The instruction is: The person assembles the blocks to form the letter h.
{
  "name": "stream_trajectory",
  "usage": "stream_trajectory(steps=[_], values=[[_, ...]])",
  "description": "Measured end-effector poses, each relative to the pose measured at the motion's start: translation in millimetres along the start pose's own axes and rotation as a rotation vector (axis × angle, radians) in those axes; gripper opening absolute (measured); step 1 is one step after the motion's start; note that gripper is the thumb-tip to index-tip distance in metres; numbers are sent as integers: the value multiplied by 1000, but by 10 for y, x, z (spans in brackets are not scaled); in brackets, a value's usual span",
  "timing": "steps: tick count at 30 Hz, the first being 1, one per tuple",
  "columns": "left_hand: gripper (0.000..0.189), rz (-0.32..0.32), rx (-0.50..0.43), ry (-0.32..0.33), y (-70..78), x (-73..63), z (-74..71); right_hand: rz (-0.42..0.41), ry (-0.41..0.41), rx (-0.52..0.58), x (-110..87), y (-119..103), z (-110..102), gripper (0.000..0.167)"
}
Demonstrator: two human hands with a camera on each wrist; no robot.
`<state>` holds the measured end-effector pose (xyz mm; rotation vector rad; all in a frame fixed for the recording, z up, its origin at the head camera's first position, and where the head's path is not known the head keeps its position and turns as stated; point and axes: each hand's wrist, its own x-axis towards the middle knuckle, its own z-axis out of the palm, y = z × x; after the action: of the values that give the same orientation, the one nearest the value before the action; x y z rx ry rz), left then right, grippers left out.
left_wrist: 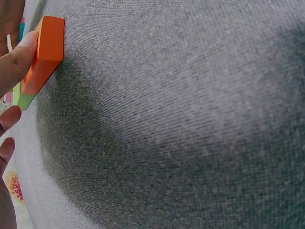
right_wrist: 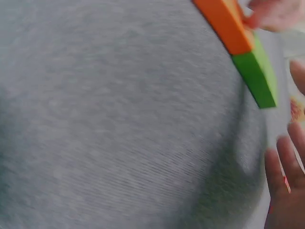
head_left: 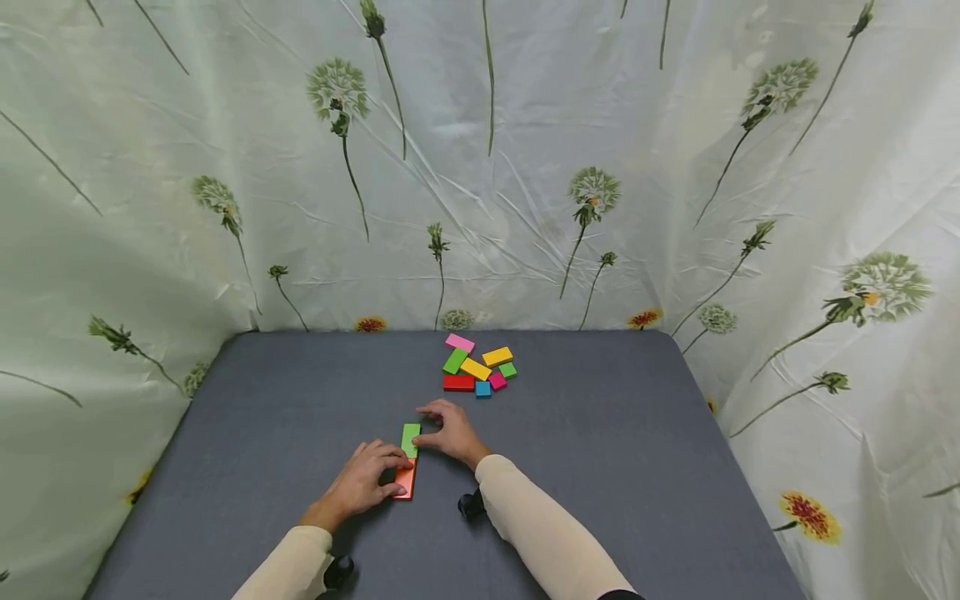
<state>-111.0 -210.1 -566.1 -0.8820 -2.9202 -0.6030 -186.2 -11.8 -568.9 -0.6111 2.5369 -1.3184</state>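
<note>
Orange block [head_left: 407,479] abuts green block [head_left: 409,437]; long axes point forward.

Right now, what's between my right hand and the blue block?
Just bare grey cloth lies between your right hand and the blue block; the head view shows it.

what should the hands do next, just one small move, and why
I'd probably send the right hand to the loose blocks for another: it holds nothing, the green block already sits end to end with the orange block, and the left hand rests on the orange one.
</note>
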Motion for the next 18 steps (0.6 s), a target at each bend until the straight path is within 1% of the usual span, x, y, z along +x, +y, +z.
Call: stream_trajectory(steps=[2,5,6,8,10,14,16,18], values=[[30,4,7,3,-1,3,5,18,114,-1,12,19,-32,45],[31,15,4,19,-2,-1,15,62,273,-70,40,32,-92,42],[31,18,2,22,-4,-3,21,81,311,-94,52,35,-108,42],[31,29,-3,36,-16,-8,24,108,352,-158,92,36,-131,43],[31,36,-4,44,-25,-13,28,139,346,-224,128,42,-139,47],[31,49,-3,57,-33,-17,31,188,259,-358,201,70,-120,54],[31,45,-2,52,-36,-21,32,193,221,-414,230,83,-105,57],[31,36,-2,43,-39,-23,30,182,191,-471,256,95,-90,58]])
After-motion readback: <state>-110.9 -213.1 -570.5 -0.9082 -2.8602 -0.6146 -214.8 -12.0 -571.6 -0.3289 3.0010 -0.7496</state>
